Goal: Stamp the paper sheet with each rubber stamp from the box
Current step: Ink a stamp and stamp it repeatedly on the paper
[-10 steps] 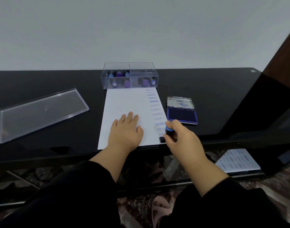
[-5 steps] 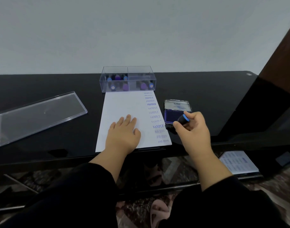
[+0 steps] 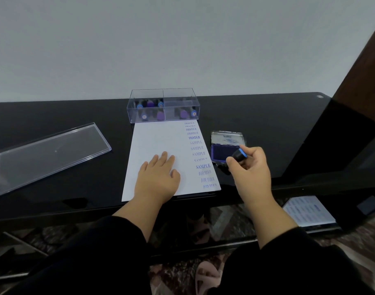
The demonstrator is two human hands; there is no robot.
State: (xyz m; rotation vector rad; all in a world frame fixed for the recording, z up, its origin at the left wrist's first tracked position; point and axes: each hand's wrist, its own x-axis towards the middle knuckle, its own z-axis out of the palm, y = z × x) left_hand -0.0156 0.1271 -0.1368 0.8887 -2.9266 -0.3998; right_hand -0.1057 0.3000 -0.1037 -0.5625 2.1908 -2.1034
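A white paper sheet [image 3: 159, 141] lies on the black table, with a column of blue prints (FRAGILE, SAMPLE, AIR MAIL) down its right side. My left hand [image 3: 158, 179] rests flat on the sheet's lower middle. My right hand [image 3: 249, 169] grips a black rubber stamp with a blue cap [image 3: 237, 155], tilted, just right of the sheet and at the near edge of the open ink pad [image 3: 221, 152]. The clear box [image 3: 163, 107] at the sheet's far end holds several blue- and purple-capped stamps.
The box's clear lid [image 3: 48, 154] lies on the table to the left. The table's front edge [image 3: 54, 213] runs just below the sheet. A lower shelf holds another stamped sheet [image 3: 307, 211] at the right. A dark wooden panel [image 3: 363, 81] rises on the far right.
My right hand lifted the stamp off the sheet's bottom right corner and carried it right, toward the ink pad. A new AIR MAIL print shows there. The left hand stayed put.
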